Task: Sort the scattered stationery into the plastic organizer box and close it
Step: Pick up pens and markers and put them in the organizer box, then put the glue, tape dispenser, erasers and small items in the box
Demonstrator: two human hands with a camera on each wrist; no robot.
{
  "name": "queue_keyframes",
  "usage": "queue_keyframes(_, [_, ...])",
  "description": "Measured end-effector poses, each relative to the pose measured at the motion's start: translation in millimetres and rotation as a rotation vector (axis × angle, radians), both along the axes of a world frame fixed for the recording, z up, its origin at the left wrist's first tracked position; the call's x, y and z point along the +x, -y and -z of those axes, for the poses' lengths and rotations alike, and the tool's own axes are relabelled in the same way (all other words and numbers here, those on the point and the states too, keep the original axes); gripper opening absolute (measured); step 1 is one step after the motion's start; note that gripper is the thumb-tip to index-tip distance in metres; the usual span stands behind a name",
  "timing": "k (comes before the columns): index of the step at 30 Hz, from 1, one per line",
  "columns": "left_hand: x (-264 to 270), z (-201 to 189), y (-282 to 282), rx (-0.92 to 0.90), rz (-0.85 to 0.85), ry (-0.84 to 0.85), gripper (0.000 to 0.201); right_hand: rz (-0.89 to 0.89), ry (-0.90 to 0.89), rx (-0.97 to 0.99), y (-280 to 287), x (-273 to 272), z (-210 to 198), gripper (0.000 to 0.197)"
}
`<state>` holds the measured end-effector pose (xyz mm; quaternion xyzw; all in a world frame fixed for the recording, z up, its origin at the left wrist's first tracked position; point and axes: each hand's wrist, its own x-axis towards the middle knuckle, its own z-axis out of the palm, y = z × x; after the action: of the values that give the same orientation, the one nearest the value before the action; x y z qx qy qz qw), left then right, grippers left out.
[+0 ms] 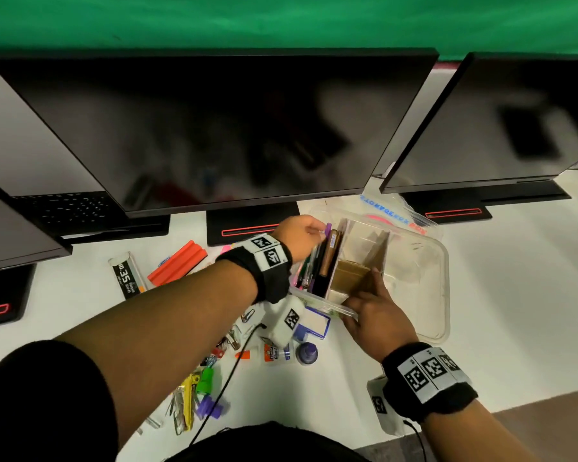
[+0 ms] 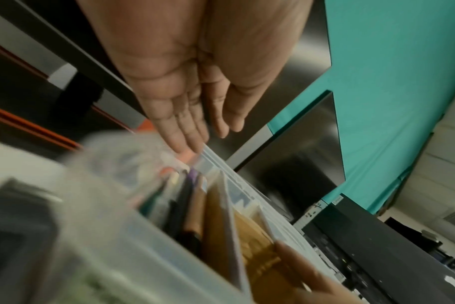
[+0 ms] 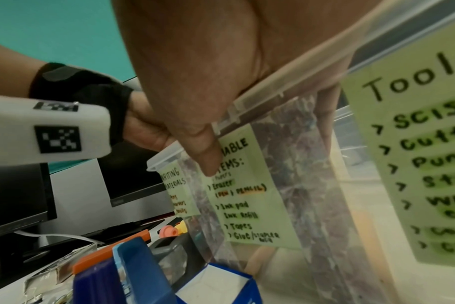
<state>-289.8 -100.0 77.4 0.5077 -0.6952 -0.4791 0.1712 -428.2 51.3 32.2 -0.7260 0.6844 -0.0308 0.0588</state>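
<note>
The clear plastic organizer box [image 1: 445, 288] stands open on the white desk, split by cardboard dividers [image 1: 379, 258]. Its left compartment holds several pens [image 1: 322, 261]. My left hand [image 1: 302, 235] hovers over the far ends of those pens [image 2: 185, 205], fingers [image 2: 187, 135] straight and holding nothing. My right hand [image 1: 376, 316] grips the box's near rim [image 3: 286, 86], thumb [image 3: 208, 156] outside on the wall and fingers inside. Green labels [image 3: 247, 185] on the wall read Writing Materials, a partly hidden list of items and Tools. Loose stationery lies left of the box.
On the desk lie an orange stapler [image 1: 177, 261], a staple box [image 1: 127, 275], a glue bottle [image 1: 274, 353], a purple ink bottle [image 1: 307, 353], a blue-framed pad [image 1: 316, 323] and coloured clips [image 1: 197, 388]. The box's lid [image 1: 401, 213] lies behind it. Dark monitors [image 1: 214, 128] line the back.
</note>
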Motion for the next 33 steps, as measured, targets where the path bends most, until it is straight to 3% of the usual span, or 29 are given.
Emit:
queue_keyframes(3, [41.1, -3.6, 10.9, 0.009, -0.06, -0.055, 0.02, -0.017, -0.005, -0.003, 0.4, 0.4, -0.9, 0.033])
queue_keyframes(5, [77.6, 1.2, 17.8, 0.01, -0.103, 0.004, 0.017, 0.003, 0.019, 0.018, 0.2, 2.8, 2.4, 0.033])
queue_keyframes(9, [145.7, 21.7, 20.7, -0.004, -0.117, 0.238, 0.019, 0.235, 0.158, -0.06, -4.3, 31.0, -11.4, 0.038])
queue_keyframes(13, [194.5, 45.1, 8.4, -0.047, 0.002, 0.474, 0.026, 0.164, 0.16, -0.245, -4.4, 77.7, -30.7, 0.029])
queue_keyframes(17, [230.2, 64.1, -0.2, -0.046, 0.024, 0.626, 0.023, -0.073, 0.274, 0.037, 9.9, 117.3, -20.5, 0.018])
queue_keyframes(20, [251.2, 70.1, -4.3, -0.043, 0.012, 0.682, 0.03, -0.132, 0.234, 0.192, 31.1, 143.3, -4.9, 0.03])
queue_keyframes(25, [285.2, 75.8, -14.9, -0.055, -0.024, 0.697, 0.034, 0.062, 0.004, 0.333, 75.7, 163.9, 14.3, 0.039])
queue_keyframes(28, [302.6, 78.5, -16.3, -0.07, -0.098, 0.678, 0.039, 0.17, -0.145, 0.451, 92.2, 168.0, 21.5, 0.058])
queue_keyframes(33, [317.4, 81.3, -7.8, -0.011, -0.118, 0.716, 0.059, 0.372, -0.108, 0.584, 103.7, 176.3, 39.5, 0.08])
